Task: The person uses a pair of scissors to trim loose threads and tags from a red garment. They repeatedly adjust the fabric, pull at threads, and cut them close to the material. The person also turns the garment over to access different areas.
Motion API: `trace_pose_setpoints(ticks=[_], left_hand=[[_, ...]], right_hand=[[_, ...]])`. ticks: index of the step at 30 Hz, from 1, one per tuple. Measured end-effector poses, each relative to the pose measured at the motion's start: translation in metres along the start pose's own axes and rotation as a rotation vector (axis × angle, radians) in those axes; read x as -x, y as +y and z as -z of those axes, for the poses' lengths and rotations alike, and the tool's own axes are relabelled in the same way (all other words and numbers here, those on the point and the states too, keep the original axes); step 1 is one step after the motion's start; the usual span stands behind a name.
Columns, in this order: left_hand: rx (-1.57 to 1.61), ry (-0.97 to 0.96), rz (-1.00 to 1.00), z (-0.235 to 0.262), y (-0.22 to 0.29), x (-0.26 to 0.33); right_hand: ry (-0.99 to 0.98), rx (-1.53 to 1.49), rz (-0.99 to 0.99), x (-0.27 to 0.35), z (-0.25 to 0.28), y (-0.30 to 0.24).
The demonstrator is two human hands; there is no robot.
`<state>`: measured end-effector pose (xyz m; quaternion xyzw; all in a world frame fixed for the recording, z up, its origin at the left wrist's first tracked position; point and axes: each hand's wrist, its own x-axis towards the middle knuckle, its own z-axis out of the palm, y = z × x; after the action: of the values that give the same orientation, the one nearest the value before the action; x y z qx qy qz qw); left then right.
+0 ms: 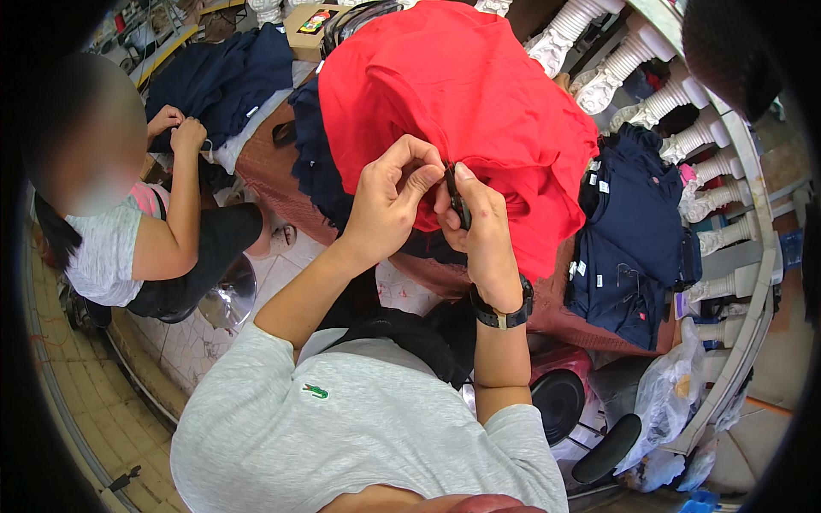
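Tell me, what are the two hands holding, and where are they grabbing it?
The left hand pinches the edge of the red cloth. The right hand grips a small dark tool around its middle, against the same edge.

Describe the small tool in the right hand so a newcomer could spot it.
Find the big red fabric garment heaped on the table. At its lower edge both hands meet; the right hand pinches a small dark slim tool against the cloth. It is the only dark hard item between the fingers.
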<state>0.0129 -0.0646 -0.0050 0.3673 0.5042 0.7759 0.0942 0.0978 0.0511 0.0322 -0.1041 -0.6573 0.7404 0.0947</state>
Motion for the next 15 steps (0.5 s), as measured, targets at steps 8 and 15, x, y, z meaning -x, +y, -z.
trace_pose_setpoints(ticks=[8,15], left_hand=[[0.097,0.101,-0.092,0.001,-0.018,-0.003],[0.075,0.087,-0.034,-0.006,-0.003,-0.004]], right_hand=[[-0.121,-0.027,0.126,-0.002,0.009,0.013],[0.251,0.077,0.370,0.000,0.006,0.008]])
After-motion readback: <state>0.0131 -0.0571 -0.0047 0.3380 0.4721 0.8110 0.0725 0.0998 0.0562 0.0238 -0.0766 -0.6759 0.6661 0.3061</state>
